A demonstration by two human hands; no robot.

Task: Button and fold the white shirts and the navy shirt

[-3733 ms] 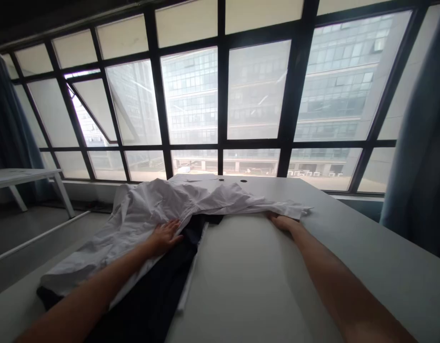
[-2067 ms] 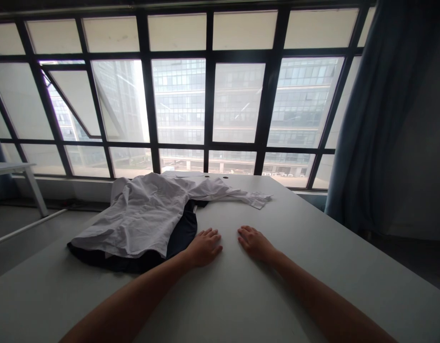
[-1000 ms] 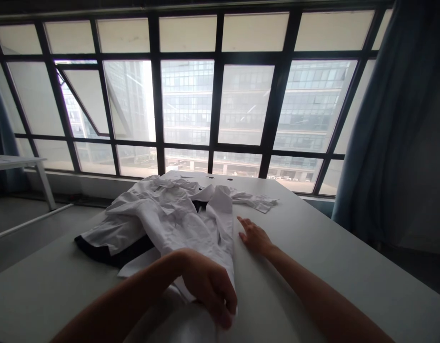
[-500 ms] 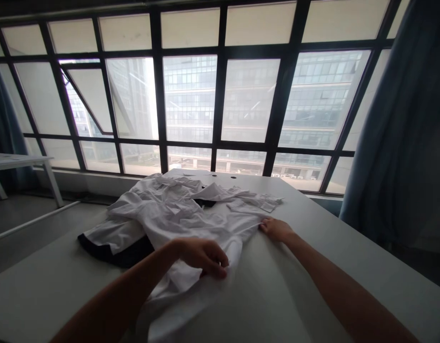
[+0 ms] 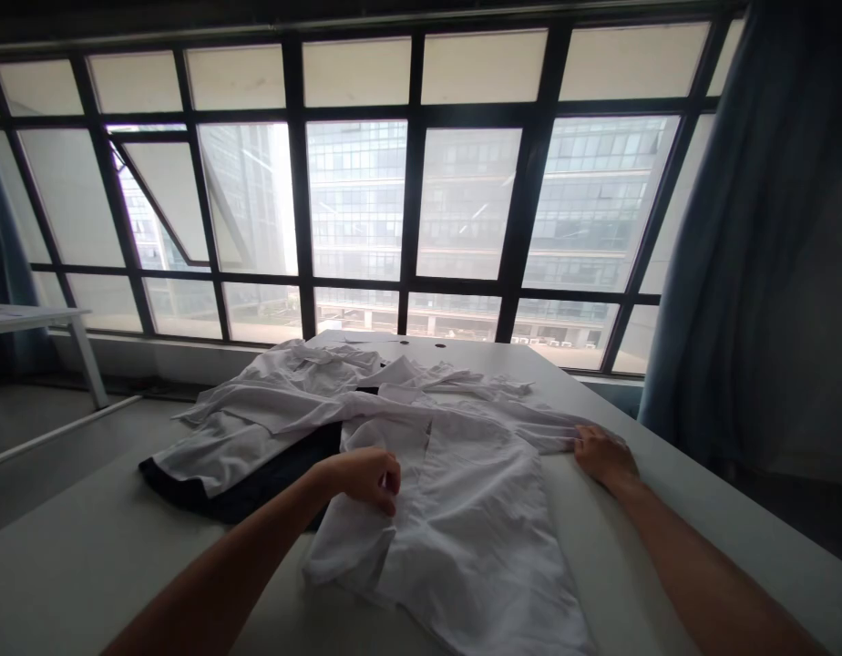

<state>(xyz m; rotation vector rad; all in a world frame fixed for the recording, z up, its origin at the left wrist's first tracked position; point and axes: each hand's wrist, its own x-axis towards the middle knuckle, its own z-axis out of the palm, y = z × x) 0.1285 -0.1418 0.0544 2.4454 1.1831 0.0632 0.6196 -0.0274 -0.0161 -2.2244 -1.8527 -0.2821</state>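
Note:
A white long-sleeved shirt (image 5: 476,510) lies spread on the table, its button front running toward me and its lower part coming to the near edge of the view. My left hand (image 5: 366,478) is over the left side of the shirt's front, fingers curled and closed on the cloth near the front edge. My right hand (image 5: 604,456) grips the end of the sleeve (image 5: 548,426), stretched out to the right. Beneath and left of this shirt is a dark garment (image 5: 277,483), with more crumpled white clothes (image 5: 304,369) behind.
The white table (image 5: 701,510) reaches toward the windows, with two dark round holes (image 5: 440,345) at its far end. Another white table (image 5: 35,316) stands at the left. Blue curtains (image 5: 708,273) hang at the right. One window pane (image 5: 165,196) is tilted open.
My right hand has moved right, drawing the sleeve outward. My left hand has shifted slightly left and up. The shirt, bunched before, now lies spread toward me and right.

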